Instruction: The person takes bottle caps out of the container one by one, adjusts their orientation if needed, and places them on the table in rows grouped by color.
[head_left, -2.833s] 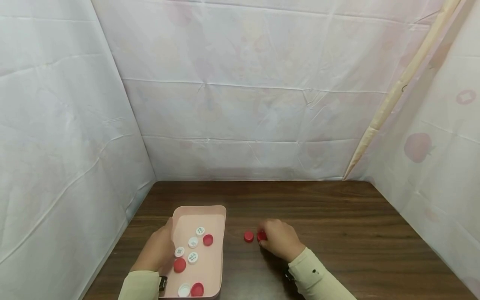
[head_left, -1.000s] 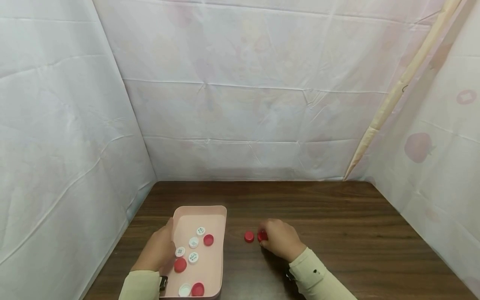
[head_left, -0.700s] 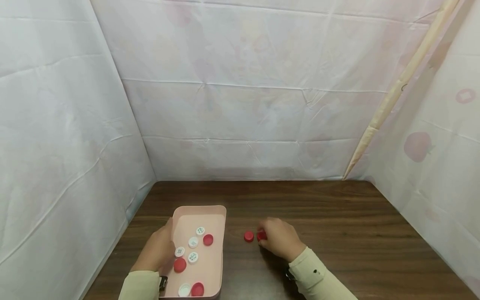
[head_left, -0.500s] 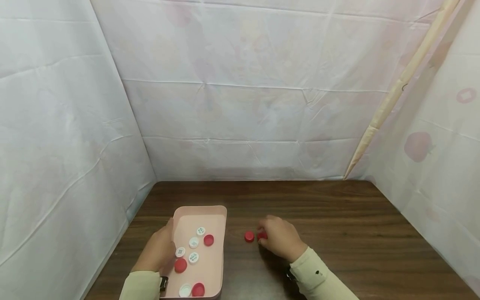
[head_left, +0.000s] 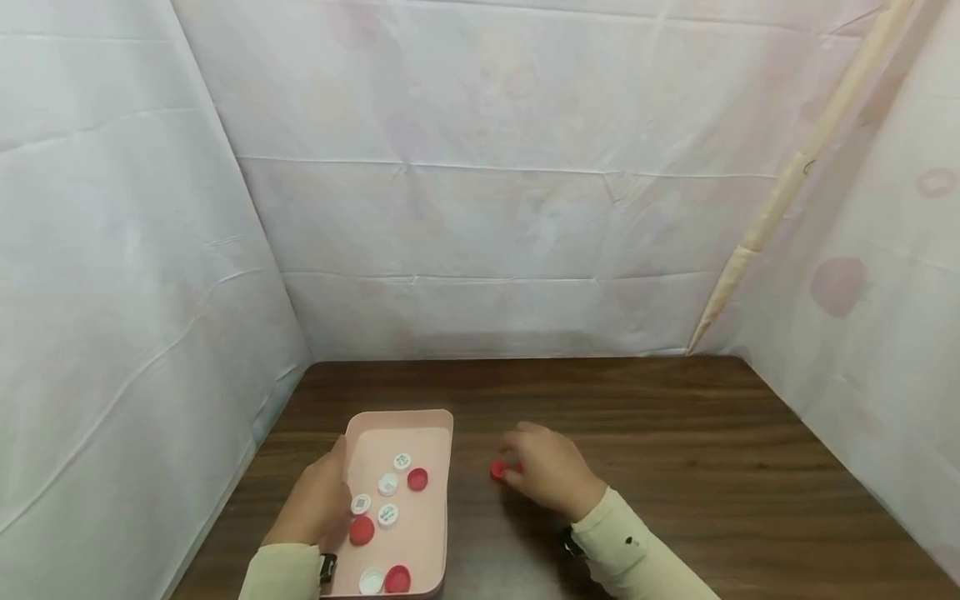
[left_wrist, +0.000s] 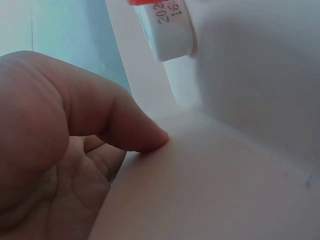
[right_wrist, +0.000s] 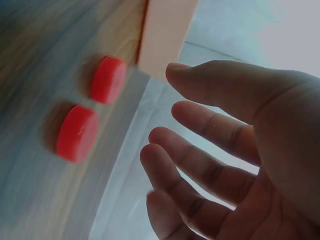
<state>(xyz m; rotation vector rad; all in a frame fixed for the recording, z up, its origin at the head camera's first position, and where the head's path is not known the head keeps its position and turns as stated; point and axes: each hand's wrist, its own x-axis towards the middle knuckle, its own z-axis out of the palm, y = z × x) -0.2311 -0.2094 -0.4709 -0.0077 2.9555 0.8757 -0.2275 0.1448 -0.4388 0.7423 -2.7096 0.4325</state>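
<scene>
Head view: on the dark wooden desk (head_left: 660,425), a pink tray (head_left: 405,437) stands at left, its left wall pinched by the left hand (head_left: 311,497). The right hand (head_left: 553,467), the nearer one, hangs empty, fingers parted, clear of two red caps (right_wrist: 108,80); round, with no long axis, they sit side by side beneath its fingertips, toward the tray.

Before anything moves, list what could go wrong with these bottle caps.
The open right hand is close to two neighbouring red bottle caps on the table; reaching for one might knock the other. The left hand pinches the pink tray; tilting it could slide the loose white bottle caps inside.
</scene>
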